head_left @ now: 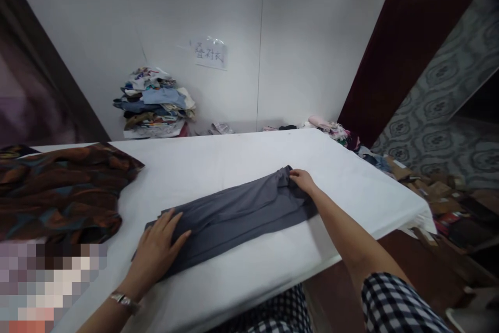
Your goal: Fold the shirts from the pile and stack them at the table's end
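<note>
Plainly faces a broad, pale wall (pixel 312 52), with a dark red panel (pixel 378 63) and a patterned wall covering (pixel 432 99) off to the right. Reaches over a white-covered table (pixel 234 159) set in front of the wall. Has a brown patterned cloth (pixel 66 192) lying rumpled at the left side of the table, well apart from both hands. Has a grey cloth (pixel 237 213) laid slantwise on the table, folded into a long strip with soft creases along it, reaching from beneath the left hand to the fingertips of the right, with most of the length uncovered between. Faces also a tall heap of clothes (pixel 159 102) against the wall, beyond the table's far edge. Spreads the left hand (pixel 159 242) flat over the near-left end of the strip, with fingers apart and thumb out, gripping nothing. Bends the fingers of the right hand (pixel 304 182) onto the far-right corner, beside some bunched fabric; cannot tell whether pinching it or merely touching. Shows a paper sheet (pixel 210 53) with handwritten characters on the wall, and a bracelet (pixel 125 300) around the left wrist.
</note>
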Motion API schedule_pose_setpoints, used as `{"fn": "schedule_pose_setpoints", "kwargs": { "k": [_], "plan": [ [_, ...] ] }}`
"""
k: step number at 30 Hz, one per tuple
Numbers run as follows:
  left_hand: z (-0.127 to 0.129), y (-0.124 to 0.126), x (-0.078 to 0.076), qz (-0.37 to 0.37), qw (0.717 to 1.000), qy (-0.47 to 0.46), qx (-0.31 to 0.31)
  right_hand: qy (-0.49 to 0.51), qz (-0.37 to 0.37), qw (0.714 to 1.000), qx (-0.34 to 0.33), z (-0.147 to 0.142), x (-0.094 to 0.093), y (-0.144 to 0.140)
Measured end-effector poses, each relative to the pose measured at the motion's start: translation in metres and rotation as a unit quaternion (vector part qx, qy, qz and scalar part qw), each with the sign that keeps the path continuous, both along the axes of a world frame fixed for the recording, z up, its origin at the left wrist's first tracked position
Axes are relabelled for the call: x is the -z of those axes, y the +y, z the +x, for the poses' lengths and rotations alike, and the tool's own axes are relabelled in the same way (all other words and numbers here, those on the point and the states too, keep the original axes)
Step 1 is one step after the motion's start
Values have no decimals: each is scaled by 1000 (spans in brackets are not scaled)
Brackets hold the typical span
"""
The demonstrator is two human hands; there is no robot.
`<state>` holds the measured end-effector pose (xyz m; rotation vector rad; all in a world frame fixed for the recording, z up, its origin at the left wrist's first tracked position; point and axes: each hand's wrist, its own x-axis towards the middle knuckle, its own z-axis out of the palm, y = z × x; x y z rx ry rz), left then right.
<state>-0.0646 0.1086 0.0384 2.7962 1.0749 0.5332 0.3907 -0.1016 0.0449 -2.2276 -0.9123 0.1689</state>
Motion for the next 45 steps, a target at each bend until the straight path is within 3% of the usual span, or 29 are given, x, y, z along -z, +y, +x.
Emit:
{"fn": "schedule_pose_setpoints", "kwargs": {
  "k": [4, 11, 15, 19, 26, 31, 34, 36, 38, 41, 45],
  "plan": [
    [4, -2, 14, -11, 997, 73, -16, -33, -42, 998, -42, -12, 3, 11],
    [-1, -4, 12, -15, 996, 80, -23, -72, -106, 992, 6, 0, -3, 2],
    [0, -6, 14, 8, 997, 73, -27, -98, -107, 989, -29, -10, -6, 3],
    [0, -6, 14, 12, 996, 84, -27, -136, -153, 977, -54, -23, -7, 11],
    [-2, -8, 13, 21, 997, 79, -16, -144, -191, 971, 12, -20, -9, 7],
    [0, -10, 14, 24, 996, 78, -25, -165, -161, 973, 24, -37, -22, 10],
    [0, -11, 14, 26, 996, 81, -23, -206, -76, 974, -49, -68, -27, 17],
    [0, -11, 14, 31, 996, 80, -16, -203, -60, 970, -115, -91, -23, 22],
    [1, -12, 14, 31, 996, 80, -17, -161, -117, 968, -154, -107, -14, 26],
    [1, -12, 14, 18, 995, 90, -31, -106, -200, 961, -161, -116, 3, 29],
    [3, -10, 16, 5, 995, 92, -33, -113, -200, 962, -150, -112, 14, 30]
  ]
}}
